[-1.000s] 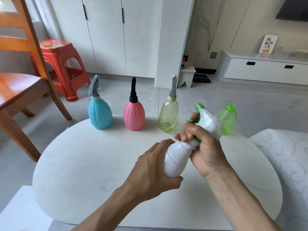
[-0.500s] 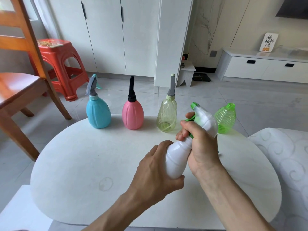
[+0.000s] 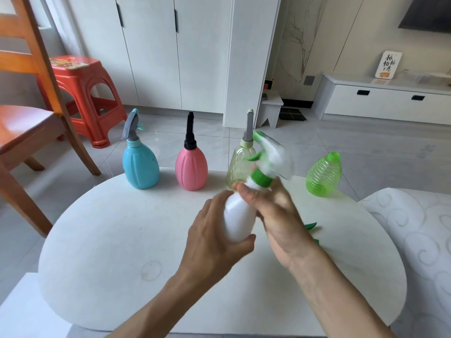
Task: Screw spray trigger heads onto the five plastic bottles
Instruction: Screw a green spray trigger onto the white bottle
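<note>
Above the round white table (image 3: 117, 240), my left hand (image 3: 214, 242) grips the body of a tilted white bottle (image 3: 238, 220). A white and green trigger head (image 3: 275, 157) sits on its neck, blurred, with a green collar (image 3: 262, 178). My right hand (image 3: 280, 215) has its fingers wrapped on the neck just under that collar. Along the far edge stand a blue bottle (image 3: 140, 167), a pink bottle (image 3: 191, 169) and a clear yellowish bottle (image 3: 238, 164), each with a head on. A green ribbed bottle (image 3: 323, 176) stands open-necked at the right.
A green plastic part (image 3: 310, 225) lies on the table, mostly hidden behind my right wrist. A wooden chair (image 3: 29, 118) and a red stool (image 3: 83, 93) stand at the left. A white patterned cushion (image 3: 415, 228) borders the table's right side.
My right hand has slid off the trigger head down to the bottle's neck, uncovering the head and green collar. The bottle has tipped more upright in my left hand.
</note>
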A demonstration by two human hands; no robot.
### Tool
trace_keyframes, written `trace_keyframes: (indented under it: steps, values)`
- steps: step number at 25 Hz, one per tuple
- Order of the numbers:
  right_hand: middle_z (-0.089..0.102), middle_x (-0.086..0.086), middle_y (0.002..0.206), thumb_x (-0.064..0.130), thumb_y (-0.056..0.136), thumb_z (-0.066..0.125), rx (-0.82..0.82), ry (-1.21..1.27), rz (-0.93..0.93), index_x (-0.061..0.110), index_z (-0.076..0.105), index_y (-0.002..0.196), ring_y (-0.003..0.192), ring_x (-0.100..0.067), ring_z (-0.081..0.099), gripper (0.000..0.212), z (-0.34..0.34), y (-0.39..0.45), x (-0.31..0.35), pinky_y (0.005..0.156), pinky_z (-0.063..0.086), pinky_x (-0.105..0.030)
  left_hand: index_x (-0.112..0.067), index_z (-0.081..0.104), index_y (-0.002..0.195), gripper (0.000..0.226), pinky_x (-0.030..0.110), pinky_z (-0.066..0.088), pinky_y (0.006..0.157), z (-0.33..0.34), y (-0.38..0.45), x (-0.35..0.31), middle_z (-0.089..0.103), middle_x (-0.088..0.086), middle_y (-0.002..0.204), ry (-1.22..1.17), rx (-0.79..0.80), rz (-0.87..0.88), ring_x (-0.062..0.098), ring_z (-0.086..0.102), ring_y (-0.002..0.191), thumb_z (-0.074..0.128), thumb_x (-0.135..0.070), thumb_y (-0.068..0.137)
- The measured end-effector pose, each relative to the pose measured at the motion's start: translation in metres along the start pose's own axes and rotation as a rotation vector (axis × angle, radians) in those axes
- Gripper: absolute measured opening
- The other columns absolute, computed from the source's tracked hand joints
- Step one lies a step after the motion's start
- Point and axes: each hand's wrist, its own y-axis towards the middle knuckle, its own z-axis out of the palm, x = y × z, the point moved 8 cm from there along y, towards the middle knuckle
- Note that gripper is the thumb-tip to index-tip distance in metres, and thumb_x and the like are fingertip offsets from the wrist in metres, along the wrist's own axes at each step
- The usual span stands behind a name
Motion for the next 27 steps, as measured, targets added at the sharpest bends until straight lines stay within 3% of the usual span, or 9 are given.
trace_keyframes:
  steps: [2, 4, 7, 9, 13, 16, 18, 20, 27]
  values:
    - [0.075, -0.009, 0.111, 0.029, 0.083, 0.071, 0.138, -0.093, 0.057, 0.016, 0.067, 0.115, 0.108, -0.023, 0.069, 0.035, 0.008, -0.003, -0.010, 0.097, 0.052, -0.036, -0.048, 0.042, 0.129, 0.083, 0.032, 0.058, 0.069, -0.001, 0.006, 0.011, 0.062, -0.020, 0.108, -0.113, 0.008, -0.061, 0.003, 0.063, 0.093, 0.084, -0.040, 0.059]
    - [0.077, -0.004, 0.108, 0.031, 0.084, 0.072, 0.154, -0.167, -0.001, 0.018, 0.071, 0.111, 0.105, -0.018, 0.071, 0.031, 0.005, -0.001, -0.005, 0.094, 0.053, -0.029, -0.050, 0.035, 0.137, 0.095, 0.039, 0.060, 0.077, 0.005, 0.008, 0.014, 0.056, -0.021, 0.122, -0.213, 0.073, -0.087, 0.001, 0.059, 0.109, 0.086, -0.042, 0.058]
    - [0.080, 0.001, 0.093, 0.037, 0.079, 0.075, -0.048, -0.252, -0.137, 0.021, 0.075, 0.097, 0.090, -0.008, 0.072, 0.024, -0.030, 0.012, 0.023, 0.083, 0.052, -0.019, -0.054, 0.009, 0.147, 0.115, 0.031, 0.038, 0.106, 0.011, 0.009, 0.017, 0.029, -0.024, 0.147, -0.231, 0.136, -0.082, -0.011, 0.029, 0.134, 0.083, -0.056, 0.060]
    - [0.079, 0.008, 0.083, 0.036, 0.076, 0.075, -0.273, -0.333, -0.225, 0.023, 0.074, 0.087, 0.079, -0.002, 0.069, 0.017, -0.071, 0.031, 0.049, 0.073, 0.050, -0.015, -0.051, 0.004, 0.150, 0.112, 0.024, 0.025, 0.109, 0.011, 0.009, 0.021, 0.021, -0.026, 0.151, -0.150, 0.125, -0.026, -0.009, 0.021, 0.138, 0.082, -0.053, 0.069]
    - [0.076, -0.001, 0.089, 0.034, 0.081, 0.074, -0.499, -0.523, -0.231, 0.023, 0.070, 0.087, 0.082, -0.017, 0.067, 0.014, -0.128, 0.085, 0.064, 0.078, 0.053, -0.041, -0.041, 0.003, 0.155, 0.103, 0.031, 0.021, 0.115, 0.007, 0.007, 0.028, 0.019, -0.016, 0.158, 0.032, 0.097, 0.042, 0.004, 0.016, 0.146, 0.073, -0.045, 0.081]
    - [0.072, 0.000, 0.082, 0.029, 0.084, 0.075, -0.516, -0.650, -0.224, 0.016, 0.068, 0.088, 0.078, -0.023, 0.065, 0.015, -0.137, 0.117, 0.044, 0.071, 0.052, -0.039, -0.034, -0.026, 0.151, 0.111, 0.053, 0.006, 0.121, 0.024, 0.006, 0.041, -0.014, 0.000, 0.166, 0.554, 0.195, 0.147, 0.024, -0.007, 0.153, 0.057, -0.064, 0.082]
    - [0.067, 0.003, 0.075, 0.031, 0.085, 0.074, -0.500, -0.752, -0.219, 0.015, 0.064, 0.084, 0.074, -0.025, 0.062, 0.018, -0.134, 0.128, 0.029, 0.058, 0.044, -0.031, -0.036, -0.042, 0.141, 0.112, 0.057, -0.004, 0.119, 0.037, 0.003, 0.056, -0.030, 0.002, 0.161, 0.705, 0.301, 0.108, 0.028, -0.022, 0.150, 0.046, -0.072, 0.081]
    - [0.063, 0.004, 0.073, 0.032, 0.086, 0.072, -0.479, -0.834, -0.197, 0.018, 0.060, 0.083, 0.073, -0.024, 0.059, 0.019, -0.136, 0.137, 0.012, 0.052, 0.036, -0.028, -0.038, -0.045, 0.138, 0.112, 0.057, -0.006, 0.118, 0.045, 0.004, 0.067, -0.032, 0.001, 0.160, 0.729, 0.352, 0.089, 0.028, -0.024, 0.149, 0.043, -0.075, 0.080]
    - [0.066, 0.001, 0.090, 0.030, 0.087, 0.072, -0.448, -0.820, -0.199, 0.014, 0.062, 0.107, 0.086, -0.026, 0.061, 0.028, -0.149, 0.136, -0.008, 0.066, 0.037, -0.030, -0.042, -0.042, 0.139, 0.105, 0.054, -0.004, 0.120, 0.056, 0.002, 0.071, -0.027, -0.002, 0.162, 0.670, 0.376, 0.122, 0.024, -0.022, 0.150, 0.042, -0.073, 0.083]
